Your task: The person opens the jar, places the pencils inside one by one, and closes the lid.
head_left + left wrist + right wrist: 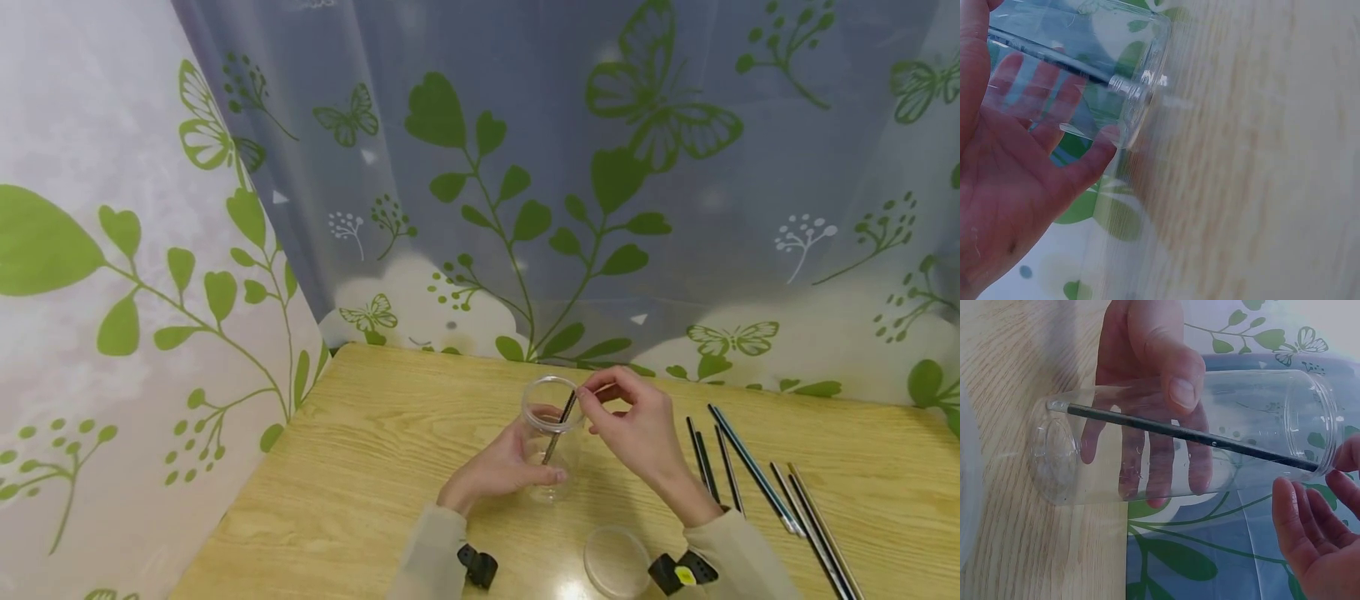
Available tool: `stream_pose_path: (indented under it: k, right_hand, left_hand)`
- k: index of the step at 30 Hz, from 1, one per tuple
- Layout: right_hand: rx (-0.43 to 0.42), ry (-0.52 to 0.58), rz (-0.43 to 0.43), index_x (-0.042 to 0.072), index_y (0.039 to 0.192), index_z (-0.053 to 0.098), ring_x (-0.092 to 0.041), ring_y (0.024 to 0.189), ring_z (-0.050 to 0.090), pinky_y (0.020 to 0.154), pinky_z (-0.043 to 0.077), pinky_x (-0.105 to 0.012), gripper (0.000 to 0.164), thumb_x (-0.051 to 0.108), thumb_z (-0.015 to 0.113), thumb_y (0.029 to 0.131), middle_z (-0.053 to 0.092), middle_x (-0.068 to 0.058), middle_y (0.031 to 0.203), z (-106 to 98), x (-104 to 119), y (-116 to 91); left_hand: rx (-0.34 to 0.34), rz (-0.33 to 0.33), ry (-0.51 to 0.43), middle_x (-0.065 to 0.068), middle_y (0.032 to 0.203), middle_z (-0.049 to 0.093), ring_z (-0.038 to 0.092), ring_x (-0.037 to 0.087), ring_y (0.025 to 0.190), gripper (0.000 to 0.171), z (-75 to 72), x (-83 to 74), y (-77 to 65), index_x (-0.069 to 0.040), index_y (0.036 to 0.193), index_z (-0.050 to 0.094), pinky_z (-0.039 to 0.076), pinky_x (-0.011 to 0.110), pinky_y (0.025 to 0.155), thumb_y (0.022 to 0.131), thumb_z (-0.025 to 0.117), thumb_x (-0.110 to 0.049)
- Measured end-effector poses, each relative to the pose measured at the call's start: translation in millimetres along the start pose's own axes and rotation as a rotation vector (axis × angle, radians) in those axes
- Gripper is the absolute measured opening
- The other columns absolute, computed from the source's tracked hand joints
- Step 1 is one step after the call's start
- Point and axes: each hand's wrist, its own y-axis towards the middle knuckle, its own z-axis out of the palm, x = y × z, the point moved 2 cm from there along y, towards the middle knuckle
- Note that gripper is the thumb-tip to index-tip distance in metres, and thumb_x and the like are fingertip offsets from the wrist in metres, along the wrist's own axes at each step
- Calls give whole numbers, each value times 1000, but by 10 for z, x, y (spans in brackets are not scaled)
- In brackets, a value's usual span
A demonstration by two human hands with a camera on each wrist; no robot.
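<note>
My left hand [498,467] holds a clear plastic jar [1241,400] round its side, thumb in front and fingers behind, as the right wrist view shows. The jar has no lid on it and tilts slightly above the table. Inside leans a dark pencil [1166,429], its silvery end [1122,86] down at the jar's base. At the rim, my right hand [633,417] pinches the pencil's upper end between thumb and forefinger. Its other fingers curl loosely beside the jar's mouth in the right wrist view.
A round clear lid [617,560] lies on the wooden table [360,467] near my right wrist. To the right lie several loose pencils [750,462], dark, blue and brownish. A curtain [525,208] with leaves and butterflies hangs behind the table and on the left.
</note>
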Motion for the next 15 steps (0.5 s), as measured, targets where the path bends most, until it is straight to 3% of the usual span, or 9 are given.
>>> stream_pose_path:
  k: [7, 15]
  right_hand:
    - [24, -1, 45, 7, 99, 69, -4, 76, 67, 57, 61, -31, 4, 10, 70, 97, 70, -10, 93, -15, -6, 6]
    - [40, -43, 66, 12, 102, 70, -5, 80, 68, 62, 59, -26, 7, 18, 70, 98, 73, -5, 97, -66, -5, -29]
  left_hand:
    - [-7, -15, 12, 9, 158, 45, 40, 31, 148, 75, 0, 0, 0, -23, 150, 37, 31, 60, 121, 89, 80, -17]
    - [-9, -26, 19, 5, 156, 47, 40, 30, 148, 77, -6, -2, -10, -23, 152, 36, 33, 60, 119, 89, 80, -19]
